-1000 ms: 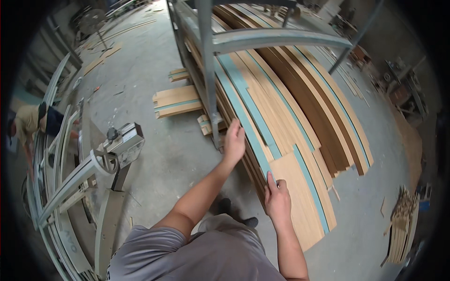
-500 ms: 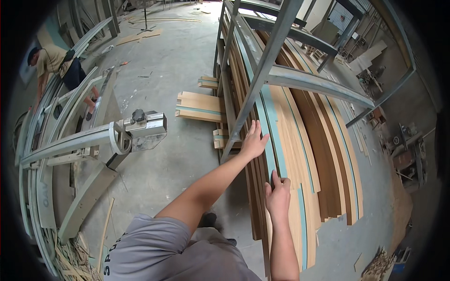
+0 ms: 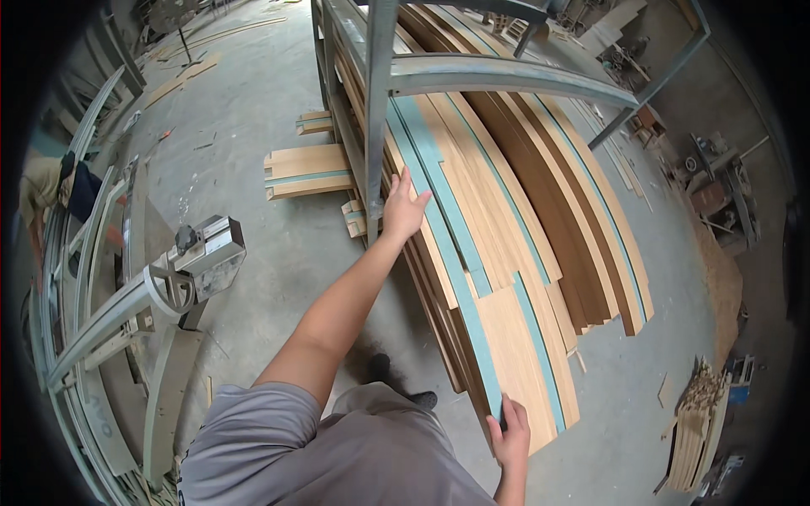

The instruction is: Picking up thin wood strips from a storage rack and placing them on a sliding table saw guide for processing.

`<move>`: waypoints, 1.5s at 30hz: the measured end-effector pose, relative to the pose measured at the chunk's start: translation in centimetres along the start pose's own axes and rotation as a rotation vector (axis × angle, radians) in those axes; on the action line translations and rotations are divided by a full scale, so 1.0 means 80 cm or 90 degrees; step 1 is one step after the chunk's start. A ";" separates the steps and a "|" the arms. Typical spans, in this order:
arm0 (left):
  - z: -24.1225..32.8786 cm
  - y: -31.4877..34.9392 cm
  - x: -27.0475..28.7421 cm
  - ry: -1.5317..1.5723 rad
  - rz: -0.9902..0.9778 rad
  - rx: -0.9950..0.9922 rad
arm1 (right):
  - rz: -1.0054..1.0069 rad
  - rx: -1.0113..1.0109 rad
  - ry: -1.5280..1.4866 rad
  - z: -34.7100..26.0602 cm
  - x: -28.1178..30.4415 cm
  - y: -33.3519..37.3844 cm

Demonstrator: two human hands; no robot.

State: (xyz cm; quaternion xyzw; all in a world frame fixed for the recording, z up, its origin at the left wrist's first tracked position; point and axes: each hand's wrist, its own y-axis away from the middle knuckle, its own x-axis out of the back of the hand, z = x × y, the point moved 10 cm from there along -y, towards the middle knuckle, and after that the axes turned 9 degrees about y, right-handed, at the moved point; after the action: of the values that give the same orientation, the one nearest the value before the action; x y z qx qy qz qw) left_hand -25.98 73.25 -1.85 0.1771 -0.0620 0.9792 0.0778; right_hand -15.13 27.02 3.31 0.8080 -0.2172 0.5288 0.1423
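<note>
Long wooden boards (image 3: 516, 337) with turquoise strips lie stacked on a metal rack, their near ends staggered. My left hand (image 3: 405, 209) touches the left edge of the top boards beside the rack's upright. Its fingers stretch along the edge and its thumb is apart, over the wood. At the near end of the closest board, my right hand (image 3: 511, 432) rests by the turquoise strip (image 3: 479, 346). Its thumb and forefinger are spread, with a dark gap between them. The other right fingers are bent and partly hidden.
The grey metal rack (image 3: 506, 76) frames the stack, with board ends (image 3: 308, 160) jutting out on its left. A metal stand with a clamp (image 3: 190, 261) is at left, near a stooping person (image 3: 42, 198). A bundle of wood strips (image 3: 696, 430) lies at lower right.
My right hand has moved along the boards toward their near end. The left hand remains at the left edge near the upright. The view has shifted right, carrying the scene leftward.
</note>
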 end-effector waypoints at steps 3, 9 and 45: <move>-0.002 0.007 -0.005 -0.006 -0.015 0.011 | 0.028 -0.044 0.008 0.023 -0.002 0.029; 0.020 0.073 -0.009 0.033 -0.013 -0.006 | -0.002 -0.089 0.077 -0.033 0.005 -0.061; -0.020 0.200 0.045 0.037 -0.078 -0.079 | 0.166 0.014 -0.060 -0.046 0.008 -0.099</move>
State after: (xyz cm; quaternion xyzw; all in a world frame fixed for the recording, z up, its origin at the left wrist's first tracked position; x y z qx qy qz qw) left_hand -32.65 58.26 -3.56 0.1468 -0.1094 0.9715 0.1503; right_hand -13.86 35.39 5.40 0.7984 -0.3210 0.5067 0.0530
